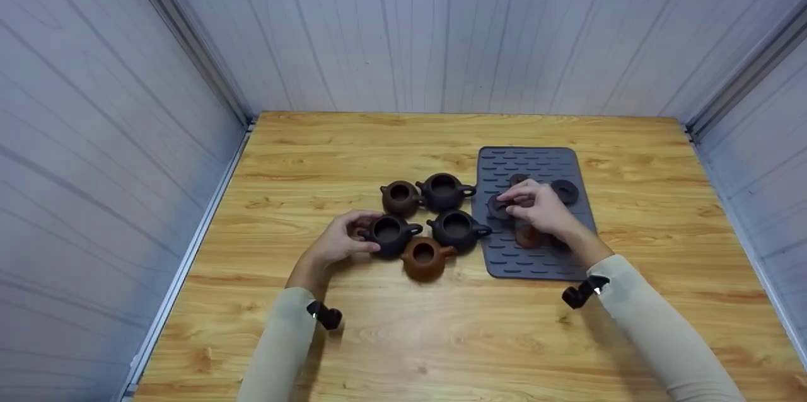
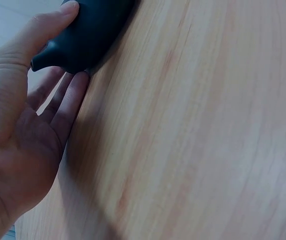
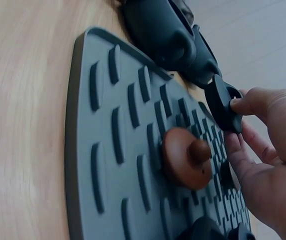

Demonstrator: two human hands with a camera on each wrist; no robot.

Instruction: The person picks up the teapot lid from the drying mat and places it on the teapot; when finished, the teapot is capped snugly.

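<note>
"Five lidless teapots stand close together. Which one is the left hand (image 1: 342, 239) on?"

"The leftmost dark teapot (image 1: 389, 237), just in front of the small brown teapot (image 1: 400, 197). Thumb and fingers grip it from opposite sides, with the spout (image 2: 47, 58) between them."

"Good hold?"

"Good enough for steadying, I'd say. A light squeeze on the body suits it; the spout looks the likeliest part to chip, so I'd put no force there. Its handle also sits near the spout of the neighbouring dark teapot (image 1: 458, 235), so a shove rightward could knock the two."

"And the right hand (image 1: 539, 206)?"

"Pinching a dark lid (image 3: 219, 106) at its raised grip, over the grey mat (image 1: 536, 268). I can't tell whether the rim is fully clear of the mat's ridges."

"How would you lift it, then?"

"Straight up first, and level, so the rim doesn't drag. An orange-brown lid (image 3: 179, 162) lies on the mat near that hand, and a second dark lid (image 1: 564, 192) sits to its right, so height should come before any sideways sweep."

"And the pinch?"

"Firm and centred; an off-centre one would probably let it tip."
</note>
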